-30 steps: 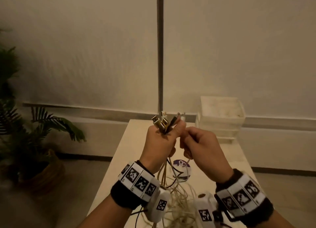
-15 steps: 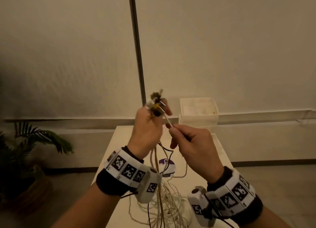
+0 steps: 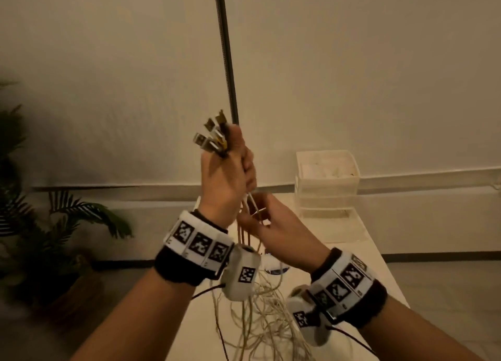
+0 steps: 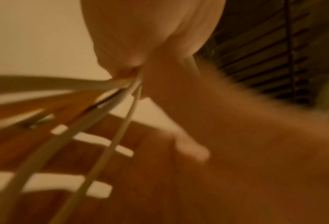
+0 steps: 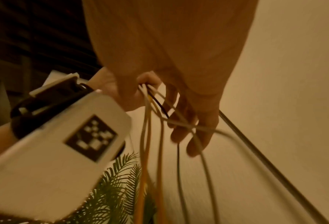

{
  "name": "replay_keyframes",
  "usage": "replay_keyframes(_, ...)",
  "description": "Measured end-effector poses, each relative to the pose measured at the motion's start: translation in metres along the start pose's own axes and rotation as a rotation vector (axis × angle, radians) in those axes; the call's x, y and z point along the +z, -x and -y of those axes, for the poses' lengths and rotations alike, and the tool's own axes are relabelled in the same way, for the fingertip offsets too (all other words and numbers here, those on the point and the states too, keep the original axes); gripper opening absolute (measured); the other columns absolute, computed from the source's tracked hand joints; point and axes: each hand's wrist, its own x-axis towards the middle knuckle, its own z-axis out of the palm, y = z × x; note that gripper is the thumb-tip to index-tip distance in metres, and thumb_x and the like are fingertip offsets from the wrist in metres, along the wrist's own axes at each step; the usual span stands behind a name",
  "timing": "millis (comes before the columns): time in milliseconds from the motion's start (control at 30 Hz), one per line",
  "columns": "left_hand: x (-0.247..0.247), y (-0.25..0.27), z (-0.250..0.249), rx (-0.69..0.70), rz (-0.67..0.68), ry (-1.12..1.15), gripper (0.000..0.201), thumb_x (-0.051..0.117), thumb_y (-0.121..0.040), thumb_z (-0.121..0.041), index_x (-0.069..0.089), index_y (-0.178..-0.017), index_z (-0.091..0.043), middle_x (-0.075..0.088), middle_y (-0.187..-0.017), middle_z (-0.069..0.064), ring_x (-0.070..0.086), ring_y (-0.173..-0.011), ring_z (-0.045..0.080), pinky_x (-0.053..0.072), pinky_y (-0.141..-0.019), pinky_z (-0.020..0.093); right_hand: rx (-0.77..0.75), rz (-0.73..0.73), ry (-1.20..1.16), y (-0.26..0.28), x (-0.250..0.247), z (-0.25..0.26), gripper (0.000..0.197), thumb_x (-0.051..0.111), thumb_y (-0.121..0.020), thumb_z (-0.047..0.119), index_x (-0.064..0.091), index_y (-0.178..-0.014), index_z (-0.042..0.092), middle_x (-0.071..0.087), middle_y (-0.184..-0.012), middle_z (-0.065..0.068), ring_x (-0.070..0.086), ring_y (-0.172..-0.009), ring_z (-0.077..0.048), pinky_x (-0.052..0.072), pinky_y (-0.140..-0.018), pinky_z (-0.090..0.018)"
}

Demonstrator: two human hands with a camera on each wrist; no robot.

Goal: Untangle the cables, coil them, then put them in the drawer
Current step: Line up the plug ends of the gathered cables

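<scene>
My left hand (image 3: 230,171) is raised above the table and grips a bundle of cables, with several metal USB plugs (image 3: 211,135) fanning out of the top of the fist. The strands hang down from the fist to a loose pale tangle (image 3: 260,320) on the table. My right hand (image 3: 268,225) sits just below the left, with its fingers (image 5: 198,128) loosely extended among the hanging strands (image 5: 146,136); one white cable crosses over them. In the blurred left wrist view the palm (image 4: 150,30) closes on the cables (image 4: 121,106).
A stacked translucent drawer unit (image 3: 326,181) stands at the table's far right, on the white table (image 3: 360,263). A metal pole (image 3: 226,49) rises behind my hands. A small round purple-and-white object (image 3: 273,265) lies under them. A potted plant (image 3: 40,225) stands on the floor at the left.
My left hand has risen with the plugs. My right hand has let go of the white cable it pinched near the plugs and slid down under the left hand.
</scene>
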Motion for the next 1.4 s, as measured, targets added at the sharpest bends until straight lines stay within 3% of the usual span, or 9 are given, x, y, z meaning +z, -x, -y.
replay_keyframes(233, -0.022, -0.005, -0.016, -0.005, -0.036, -0.015, 0.048, 0.038, -0.101, -0.048, 0.036, -0.062, -0.02, 0.029, -0.052, -0.004, 0.026, -0.039, 0.009, 0.021, -0.039, 0.018, -0.007, -0.005, -0.156, 0.01, 0.007, -0.002, 0.035, 0.058, -0.091, 0.007, 0.044, -0.118, 0.024, 0.069, -0.075, -0.006, 0.066, -0.064, -0.027, 0.058, -0.064, -0.044)
replay_keyframes(500, -0.044, -0.008, -0.023, 0.008, -0.021, -0.036, 0.048, 0.034, -0.102, -0.049, 0.035, -0.063, -0.019, 0.027, -0.054, -0.004, 0.022, -0.043, 0.009, 0.017, -0.041, 0.021, -0.037, 0.031, 0.163, 0.018, 0.0, -0.019, 0.022, 0.05, -0.098, 0.018, 0.055, -0.119, 0.021, 0.072, -0.099, 0.0, 0.072, -0.076, -0.011, 0.061, -0.061, -0.035)
replay_keyframes(767, -0.077, -0.016, -0.025, 0.137, 0.13, -0.351, 0.044, 0.044, -0.095, -0.048, 0.049, -0.056, -0.03, 0.039, -0.046, -0.011, 0.034, -0.037, 0.007, 0.028, -0.037, 0.019, 0.02, 0.124, 0.143, 0.027, -0.031, -0.012, 0.012, 0.052, -0.097, 0.019, 0.063, -0.093, 0.015, 0.062, -0.063, 0.002, 0.059, -0.049, -0.014, 0.053, -0.051, -0.031)
replay_keyframes(867, -0.091, -0.028, -0.04, 0.188, 0.022, -0.421, 0.042, 0.047, -0.102, -0.034, 0.05, -0.06, -0.029, 0.043, -0.043, -0.011, 0.039, -0.034, 0.002, 0.029, -0.034, 0.018, 0.205, 0.373, 0.002, 0.031, -0.049, -0.016, 0.015, 0.055, -0.096, 0.019, 0.065, -0.09, 0.009, 0.054, -0.059, 0.002, 0.051, -0.051, -0.015, 0.045, -0.05, -0.022)
replay_keyframes(933, -0.108, -0.036, -0.046, 0.184, -0.025, -0.428, 0.045, 0.049, -0.102, -0.035, 0.051, -0.056, -0.03, 0.042, -0.043, -0.012, 0.037, -0.034, 0.005, 0.029, -0.037, 0.019, 0.247, 0.313, -0.018, 0.031, -0.065, -0.022, 0.017, 0.054, -0.097, 0.017, 0.066, -0.088, 0.011, 0.051, -0.059, 0.002, 0.049, -0.053, -0.016, 0.042, -0.052, -0.023)
replay_keyframes(1033, -0.104, -0.024, -0.033, 0.28, 0.2, -0.73, 0.02, 0.052, -0.092, -0.032, 0.06, -0.074, -0.036, 0.06, -0.061, -0.012, 0.055, -0.055, 0.007, 0.045, -0.054, 0.032, 0.22, 0.113, -0.068, 0.023, -0.074, -0.021, 0.021, 0.049, -0.098, 0.014, 0.066, -0.087, 0.009, 0.043, -0.056, 0.003, 0.038, -0.051, -0.012, 0.034, -0.051, -0.026)
replay_keyframes(1133, -0.066, 0.01, 0.012, 0.281, 0.561, -0.827, 0.019, 0.06, -0.088, -0.019, 0.061, -0.082, -0.036, 0.068, -0.079, -0.02, 0.063, -0.072, 0.001, 0.048, -0.066, 0.019, 0.132, 0.084, -0.052, 0.007, -0.063, 0.001, 0.025, 0.047, -0.099, 0.015, 0.065, -0.082, 0.012, 0.041, -0.054, 0.006, 0.034, -0.048, -0.008, 0.031, -0.047, -0.021)
replay_keyframes(1233, -0.043, 0.022, 0.037, 0.216, 0.48, -0.738, 0.013, 0.071, -0.088, -0.035, 0.06, -0.088, -0.029, 0.066, -0.08, -0.011, 0.062, -0.072, 0.01, 0.051, -0.062, 0.032, 0.096, 0.055, -0.062, -0.002, -0.059, 0.014, 0.028, 0.046, -0.099, 0.012, 0.061, -0.075, 0.013, 0.043, -0.052, 0.004, 0.035, -0.045, -0.009, 0.032, -0.044, -0.019)
replay_keyframes(1400, -0.041, 0.013, 0.036, 0.319, 0.495, -0.735, 0.007, 0.068, -0.091, -0.024, 0.061, -0.095, -0.022, 0.065, -0.085, -0.008, 0.063, -0.078, 0.013, 0.052, -0.068, 0.03, 0.137, 0.044, -0.039, 0.001, -0.066, 0.013, 0.027, 0.046, -0.1, 0.016, 0.065, -0.085, 0.004, 0.043, -0.053, 0.0, 0.035, -0.045, -0.008, 0.032, -0.045, -0.02)
